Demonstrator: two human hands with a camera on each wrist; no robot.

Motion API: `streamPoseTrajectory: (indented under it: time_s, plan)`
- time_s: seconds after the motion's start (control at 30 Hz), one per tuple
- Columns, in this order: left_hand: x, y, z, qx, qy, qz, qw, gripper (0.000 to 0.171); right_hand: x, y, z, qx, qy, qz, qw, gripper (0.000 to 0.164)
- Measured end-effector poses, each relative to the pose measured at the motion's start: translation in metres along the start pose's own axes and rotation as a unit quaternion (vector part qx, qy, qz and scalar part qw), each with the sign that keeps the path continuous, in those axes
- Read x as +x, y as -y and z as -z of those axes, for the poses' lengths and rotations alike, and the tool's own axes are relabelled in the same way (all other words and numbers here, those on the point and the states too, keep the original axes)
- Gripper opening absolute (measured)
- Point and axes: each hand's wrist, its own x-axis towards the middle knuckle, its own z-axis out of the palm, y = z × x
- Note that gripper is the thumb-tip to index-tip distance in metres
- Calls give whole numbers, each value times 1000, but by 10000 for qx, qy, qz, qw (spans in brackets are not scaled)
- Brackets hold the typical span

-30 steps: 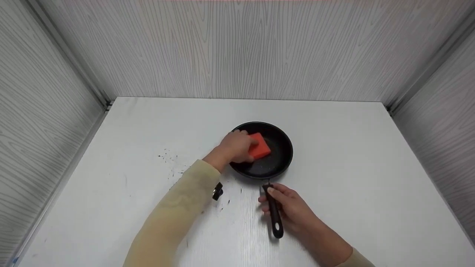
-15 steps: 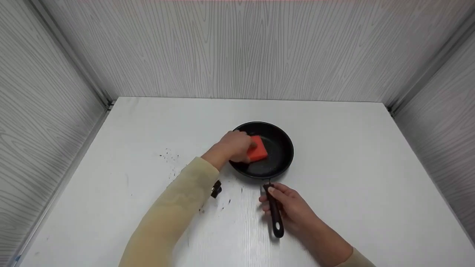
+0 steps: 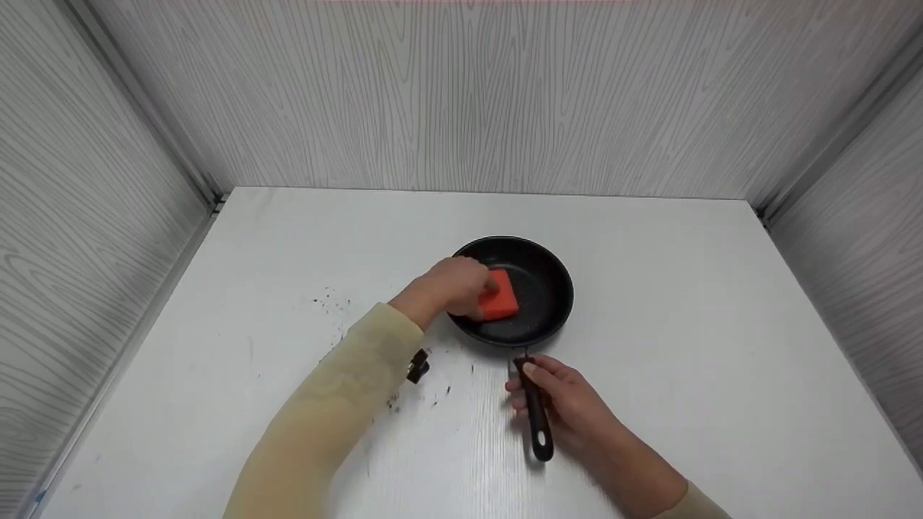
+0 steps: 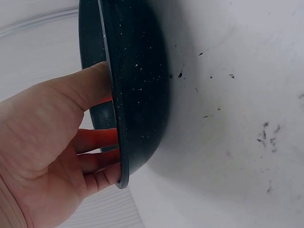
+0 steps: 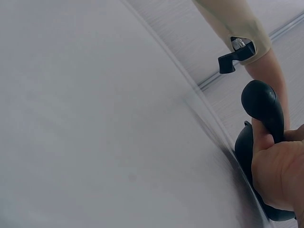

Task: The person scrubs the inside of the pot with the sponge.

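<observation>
A black frying pan (image 3: 544, 288) sits on the white table, its handle (image 3: 537, 422) pointing toward me. My left hand (image 3: 453, 285) reaches over the pan's left rim and grips an orange-red sponge (image 3: 502, 299) against the inside of the pan. In the left wrist view, the pan's speckled outer wall (image 4: 140, 80) hides the fingertips and most of the sponge. My right hand (image 3: 570, 396) holds the handle close to the pan, thumb on top and fingers beneath. The right wrist view shows the right hand (image 5: 278, 173) wrapped at the handle (image 5: 262, 102).
Dark specks and scuffs (image 3: 332, 301) mark the white tabletop (image 3: 685, 303) left of the pan. A small black camera mount (image 3: 418, 366) hangs at the left wrist. Wood-grain panels (image 3: 469, 94) enclose the table at the back and both sides.
My left hand has drawn the sponge slightly left and toward me within the pan. The right hand keeps its hold on the handle, and the pan stays nearly in place.
</observation>
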Motion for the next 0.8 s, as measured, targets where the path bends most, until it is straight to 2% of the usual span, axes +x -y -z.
streamPoseTrajectory:
  time_s: [0.27,0.57,0.8]
  plan:
    - [-2,-2,0,-141,83,-6,9999,51,0,1,1,37,-70,-60,10000,46]
    - [-10,-2,0,-234,45,-255,9994,50,0,0,1,3,-62,-55,10000,47]
    - [-13,-1,1,-481,125,-194,9986,51,0,0,0,-18,-52,-55,10000,47]
